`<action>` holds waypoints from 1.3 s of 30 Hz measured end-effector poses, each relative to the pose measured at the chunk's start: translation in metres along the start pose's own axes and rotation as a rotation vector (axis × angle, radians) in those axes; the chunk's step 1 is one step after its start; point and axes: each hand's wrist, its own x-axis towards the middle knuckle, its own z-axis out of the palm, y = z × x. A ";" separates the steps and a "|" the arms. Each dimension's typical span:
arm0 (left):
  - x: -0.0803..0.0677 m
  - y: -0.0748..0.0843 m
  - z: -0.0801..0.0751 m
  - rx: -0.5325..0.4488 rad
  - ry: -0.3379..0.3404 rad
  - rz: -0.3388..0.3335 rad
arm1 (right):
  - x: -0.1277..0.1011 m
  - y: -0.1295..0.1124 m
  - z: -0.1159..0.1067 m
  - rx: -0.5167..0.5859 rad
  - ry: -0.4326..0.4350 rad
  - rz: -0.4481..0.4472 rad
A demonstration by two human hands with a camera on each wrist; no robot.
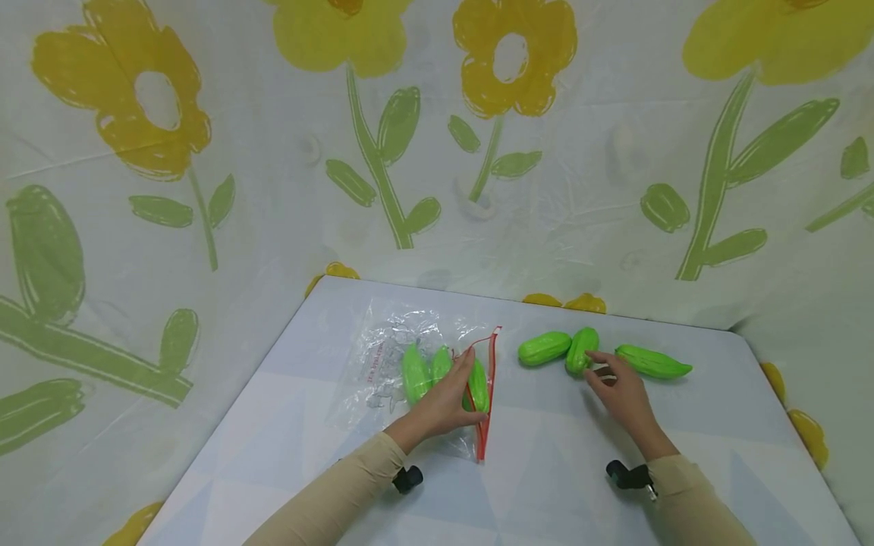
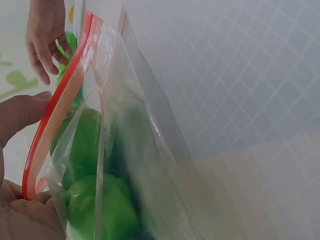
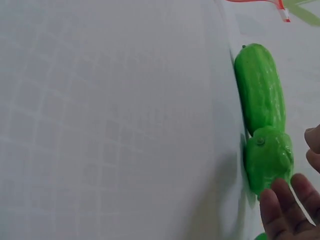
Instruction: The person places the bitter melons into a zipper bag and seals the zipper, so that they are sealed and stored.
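Long beige sleeves (image 1: 341, 493) cover both arms, with a small black camera mount (image 1: 408, 478) at each wrist.

Clear crinkled glossy plastic bag (image 1: 389, 356) with red zip strip, smooth shiny plastic green gourds (image 1: 544, 348), matt white tabletop (image 1: 546, 470), printed cloth backdrop (image 1: 273, 189)

Greens, red and yellow showing on pale grey

Bright green gourds (image 1: 544, 348) lying at 3 o'clock of the clear, red-edged bag (image 1: 486, 394); yellow flowers, green stems patterning the white cloth (image 1: 273, 189); table (image 1: 546, 470) showing pale grey triangles.

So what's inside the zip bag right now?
The clear zip bag holds three green toy gourds. The left hand at the red-edged mouth covers part of them, so anything further underneath stays hidden.
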 end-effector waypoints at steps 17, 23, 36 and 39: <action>0.001 0.001 0.000 -0.014 -0.014 -0.007 | 0.019 0.003 0.004 -0.040 -0.085 0.126; 0.001 0.000 0.000 -0.006 -0.016 -0.012 | 0.027 0.001 0.004 -0.078 -0.123 0.184; 0.000 0.001 -0.001 0.004 -0.007 -0.018 | 0.033 -0.004 0.005 -0.109 -0.150 0.188; 0.000 0.002 -0.001 0.005 -0.004 -0.016 | 0.034 -0.005 0.005 -0.111 -0.160 0.205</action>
